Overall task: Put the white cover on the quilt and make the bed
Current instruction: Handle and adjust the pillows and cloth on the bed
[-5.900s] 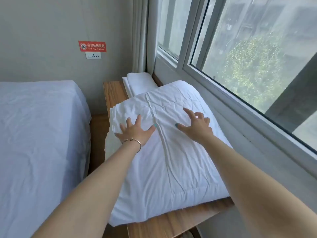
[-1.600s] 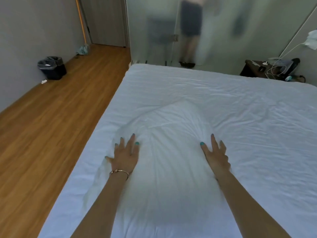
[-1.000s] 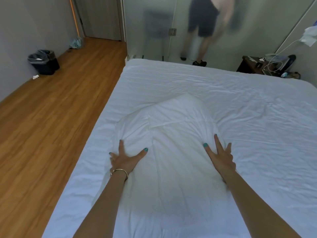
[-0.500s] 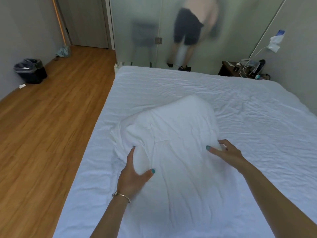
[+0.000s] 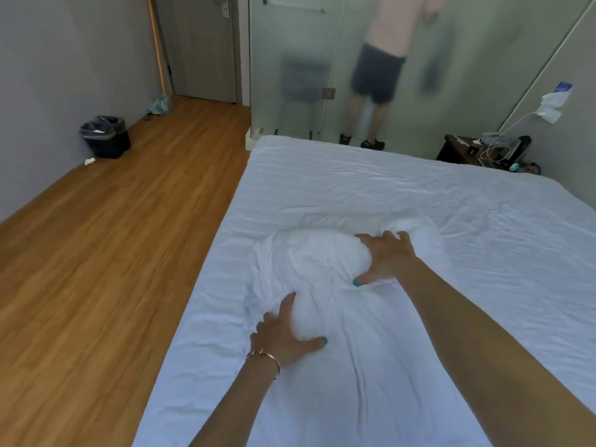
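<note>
Quilt [image 5: 317,269] lies bunched in a white mound on the near left part of the bed [image 5: 419,201], and we have both hands on it. Our left hand [image 5: 283,337] presses the near side of the mound, fingers straight and spread, thumb stretched out to the right. Our right hand [image 5: 385,258] sits on the far right side, fingers curled over a fold of the fabric and thumb pointing down toward us, gripping it. Whether this white fabric is the cover or the quilt itself we cannot tell. A thin bracelet [image 5: 266,356] circles our left wrist. Beside the bed runs the wooden floor [image 5: 113,253], with a black bin [image 5: 104,137] against the left wall. Behind the frosted glass [image 5: 290,43] another person [image 5: 380,69] stands.
</note>
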{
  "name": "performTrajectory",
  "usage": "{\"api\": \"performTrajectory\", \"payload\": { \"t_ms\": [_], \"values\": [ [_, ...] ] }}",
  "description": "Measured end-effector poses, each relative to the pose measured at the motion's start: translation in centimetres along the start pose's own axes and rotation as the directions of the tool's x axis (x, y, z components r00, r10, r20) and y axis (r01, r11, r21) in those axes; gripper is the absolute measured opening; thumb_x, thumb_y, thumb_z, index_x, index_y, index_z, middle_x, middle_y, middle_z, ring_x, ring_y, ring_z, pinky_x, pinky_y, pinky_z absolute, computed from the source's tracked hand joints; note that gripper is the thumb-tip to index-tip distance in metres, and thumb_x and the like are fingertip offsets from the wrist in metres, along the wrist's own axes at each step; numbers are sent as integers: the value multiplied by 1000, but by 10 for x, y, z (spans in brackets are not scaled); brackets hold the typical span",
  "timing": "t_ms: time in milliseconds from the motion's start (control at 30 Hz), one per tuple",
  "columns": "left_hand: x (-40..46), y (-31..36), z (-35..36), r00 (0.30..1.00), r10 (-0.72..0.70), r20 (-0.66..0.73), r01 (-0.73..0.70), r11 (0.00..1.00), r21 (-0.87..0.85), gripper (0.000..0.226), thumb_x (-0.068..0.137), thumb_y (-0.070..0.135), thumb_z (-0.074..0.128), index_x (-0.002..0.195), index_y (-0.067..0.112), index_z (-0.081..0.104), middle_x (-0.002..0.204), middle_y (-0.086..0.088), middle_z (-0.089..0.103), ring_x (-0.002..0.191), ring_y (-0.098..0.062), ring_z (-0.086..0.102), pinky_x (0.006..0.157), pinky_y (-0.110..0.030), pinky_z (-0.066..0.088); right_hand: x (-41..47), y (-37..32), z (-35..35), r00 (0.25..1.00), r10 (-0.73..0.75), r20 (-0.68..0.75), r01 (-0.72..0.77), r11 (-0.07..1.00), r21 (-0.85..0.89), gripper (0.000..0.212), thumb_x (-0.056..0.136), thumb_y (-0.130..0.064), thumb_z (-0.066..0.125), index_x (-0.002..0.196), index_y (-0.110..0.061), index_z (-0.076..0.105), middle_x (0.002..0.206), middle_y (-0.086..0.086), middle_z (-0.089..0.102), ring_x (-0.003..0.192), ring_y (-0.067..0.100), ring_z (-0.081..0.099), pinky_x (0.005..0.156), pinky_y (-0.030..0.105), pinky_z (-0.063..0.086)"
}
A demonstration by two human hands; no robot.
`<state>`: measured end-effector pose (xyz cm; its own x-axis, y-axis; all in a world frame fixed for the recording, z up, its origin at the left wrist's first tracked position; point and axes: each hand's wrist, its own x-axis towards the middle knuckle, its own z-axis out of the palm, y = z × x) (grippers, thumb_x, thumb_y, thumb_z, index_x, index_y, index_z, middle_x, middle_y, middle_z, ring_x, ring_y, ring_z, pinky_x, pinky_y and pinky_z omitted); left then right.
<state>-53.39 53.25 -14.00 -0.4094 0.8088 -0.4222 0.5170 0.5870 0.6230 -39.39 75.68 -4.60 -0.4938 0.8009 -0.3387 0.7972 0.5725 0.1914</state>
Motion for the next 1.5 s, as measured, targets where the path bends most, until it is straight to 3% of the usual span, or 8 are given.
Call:
{"api": "performTrajectory", "payload": {
  "t_ms": [167,333,467,567,733,1000,1233,1500],
  "values": [
    [44,54,-85,952,252,-176,-203,945,256,137,50,83,69,147,43,-18,160,3,-19,145,-26,-24,114,-53,-12,-24,-4,9,996,79,-28,-79,997,10,119,50,-85,65,148,-33,23,133,0,53,127,19,45,110,43,19],
    [94,97,-66,918,368,145,-391,790,472,136,45,86,66,152,36,-2,152,3,36,142,-19,30,117,-46,15,-53,3,12,997,55,47,-57,997,47,125,50,-91,61,150,-29,19,136,-6,55,123,19,54,103,34,32],
    [108,93,-19,907,379,182,-417,754,507,102,43,89,62,130,38,45,123,12,60,116,-17,55,89,-36,36,-50,29,9,983,71,171,-100,981,165,134,54,-88,64,154,-34,-7,147,-5,46,128,21,50,98,31,41],
    [121,99,-8,922,368,124,-376,767,521,94,49,88,60,127,36,48,120,9,58,116,-18,52,93,-37,33,-21,42,3,994,102,50,-104,994,46,134,53,-89,62,152,-39,-13,145,-1,43,125,23,50,102,38,40],
    [165,117,-12,944,325,-50,-241,787,568,102,62,76,66,145,30,30,143,-2,39,137,-25,29,118,-46,5,64,48,-5,998,56,8,-54,985,-164,125,54,-94,52,155,-37,3,164,0,3,150,26,2,117,57,-4],
    [242,139,-5,989,126,77,-148,814,561,127,58,83,63,154,28,1,160,-5,12,149,-28,-1,114,-63,0,135,90,45,956,227,184,-266,938,222,151,37,-92,65,141,-47,-34,164,9,0,148,31,18,112,53,28],
    [313,146,44,973,26,230,-168,764,623,135,53,86,64,151,37,-14,162,-6,4,147,-32,7,114,-62,5,221,127,107,906,46,421,-219,902,372,167,17,-94,67,139,-47,-36,164,5,-1,149,25,15,118,49,22],
    [353,77,91,986,168,3,-165,964,206,126,31,95,44,145,52,15,147,18,29,139,-7,20,119,-43,3,290,129,160,813,-174,555,-234,776,586,138,71,-54,80,149,-21,-28,163,-4,2,147,16,15,116,27,17]
  ]
}}
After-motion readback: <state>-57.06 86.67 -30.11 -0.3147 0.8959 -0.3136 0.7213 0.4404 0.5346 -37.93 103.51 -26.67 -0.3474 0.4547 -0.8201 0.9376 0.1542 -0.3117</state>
